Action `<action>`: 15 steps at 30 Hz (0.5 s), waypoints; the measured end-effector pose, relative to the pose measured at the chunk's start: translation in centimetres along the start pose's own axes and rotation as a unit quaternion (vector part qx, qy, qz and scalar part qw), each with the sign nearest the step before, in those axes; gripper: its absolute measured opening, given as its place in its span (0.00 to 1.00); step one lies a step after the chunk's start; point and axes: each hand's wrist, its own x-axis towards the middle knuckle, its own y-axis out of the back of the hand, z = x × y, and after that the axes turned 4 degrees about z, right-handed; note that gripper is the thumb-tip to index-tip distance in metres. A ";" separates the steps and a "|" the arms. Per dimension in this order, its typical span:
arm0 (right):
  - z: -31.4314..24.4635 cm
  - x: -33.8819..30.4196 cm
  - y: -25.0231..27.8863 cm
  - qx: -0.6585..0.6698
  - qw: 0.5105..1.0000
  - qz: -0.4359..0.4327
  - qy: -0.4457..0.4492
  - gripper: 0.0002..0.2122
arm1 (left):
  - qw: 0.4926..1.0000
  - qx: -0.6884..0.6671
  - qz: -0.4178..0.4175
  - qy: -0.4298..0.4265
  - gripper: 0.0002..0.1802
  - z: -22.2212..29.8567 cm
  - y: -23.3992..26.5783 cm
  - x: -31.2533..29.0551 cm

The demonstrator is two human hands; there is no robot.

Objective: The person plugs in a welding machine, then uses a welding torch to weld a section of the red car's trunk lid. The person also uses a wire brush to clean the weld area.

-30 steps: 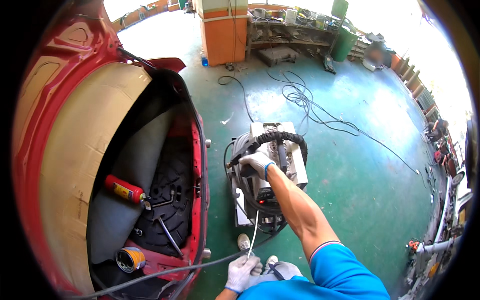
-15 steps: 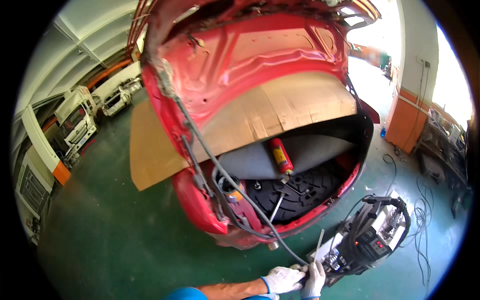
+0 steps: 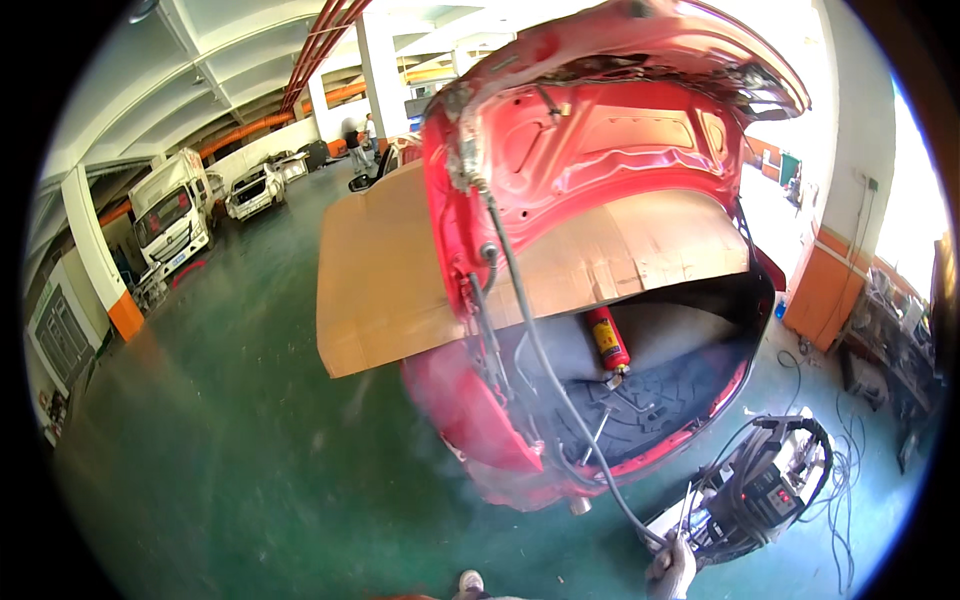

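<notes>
At the lower right, my right hand [image 3: 674, 570] in a white glove is closed, and a thin pale welding rod [image 3: 685, 506] sticks up from it. Its fingers are partly blurred. A grey cable [image 3: 548, 365] runs from the left edge of the raised trunk lid [image 3: 600, 150] down to this hand. Just beyond it stands a welding machine [image 3: 755, 497] with a lit red display. My left hand is out of view. In the open trunk of the red car [image 3: 470, 400], a red fire extinguisher [image 3: 608, 340] lies tilted above a metal bar [image 3: 596, 437].
A large cardboard sheet [image 3: 390, 275] covers the trunk's far side and juts out left. Loose cables [image 3: 848, 465] lie on the green floor right of the machine. An orange-based pillar [image 3: 818, 288] and a cluttered rack [image 3: 885, 325] stand right. Trucks [image 3: 172, 215] and people are far left.
The view has shifted, so the car appears farther right. My left hand has left the picture. Whitish haze now hangs around the car's left rear corner.
</notes>
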 end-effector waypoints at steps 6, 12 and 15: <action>2.6 -3.2 -13.0 0.020 0.984 -0.158 0.082 0.14 | 0.991 0.096 0.079 -0.046 0.36 6.9 2.1 -4.3; 4.6 -8.2 -23.4 -0.038 0.958 -0.238 0.153 0.18 | 0.895 0.245 0.364 0.083 0.38 14.8 7.7 -13.1; 4.6 -8.5 -25.3 -0.072 0.951 -0.222 0.201 0.21 | 0.756 0.378 0.490 0.214 0.30 15.5 13.9 -20.3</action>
